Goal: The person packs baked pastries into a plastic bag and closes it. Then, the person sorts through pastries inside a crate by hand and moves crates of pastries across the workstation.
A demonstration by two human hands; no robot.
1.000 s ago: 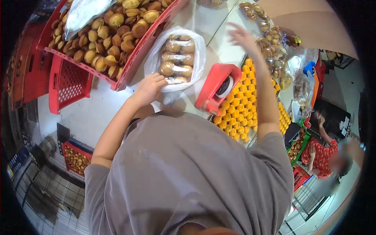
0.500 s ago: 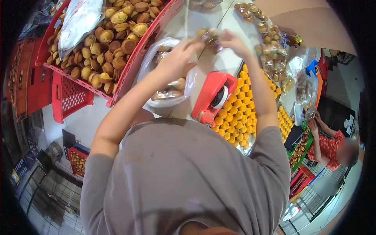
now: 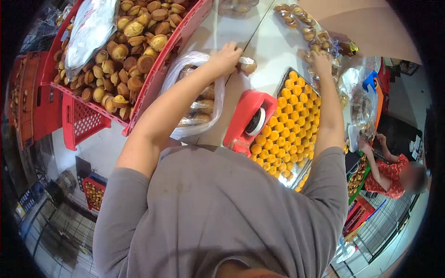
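My left hand (image 3: 225, 59) is closed beside the white plastic bag, at one end of a clear packet of small brown cakes (image 3: 248, 66) that sticks out to its right. That white plastic bag (image 3: 215, 104) stands open under my left forearm, with several wrapped packets of baked goods (image 3: 202, 105) inside. Over on the right, my right hand (image 3: 321, 61) reaches onto a row of clear cake packets (image 3: 309, 33), fingers apart and bent downward. Its fingertips are partly lost among the packets, so the contact is hard to make out.
A red tape dispenser (image 3: 248, 121) sits before my chest, beside a tray of small yellow cakes (image 3: 289, 125). At left stands a red crate (image 3: 162, 69) heaped with brown cakes. Another person (image 3: 387, 173) in a red patterned top works at far right.
My right hand has left the packet and moved right to the row of packets. My left hand stays near the white bag with the packet, which has shifted slightly down.
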